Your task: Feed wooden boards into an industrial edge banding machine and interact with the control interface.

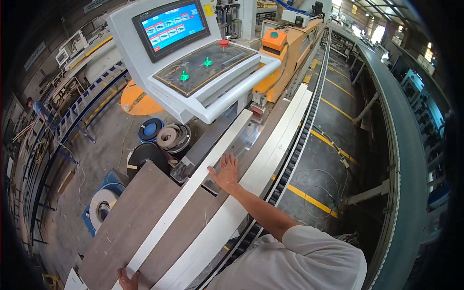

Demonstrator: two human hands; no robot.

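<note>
A long narrow white board (174, 207) lies lengthwise on the brown machine table, its far end beside a metal block under the machine. My right hand (226, 173) is open on its right side, fingers stretched forward and the thumb touching the board's edge. At the near end, by the lower rim of the picture, my left hand (127, 279) grips the board with bent fingers; part of this hand is cut off. Further white boards (263, 162) lie side by side to the right, under my right forearm.
A grey control console (203, 72) with a lit screen overhangs the table. Behind it stands the orange machine body (290, 48). Rolls of edging tape (167, 137) sit on the floor at left. A roller track (290, 166) and a green conveyor belt (403, 125) run along the right. One person (39, 111) stands far left.
</note>
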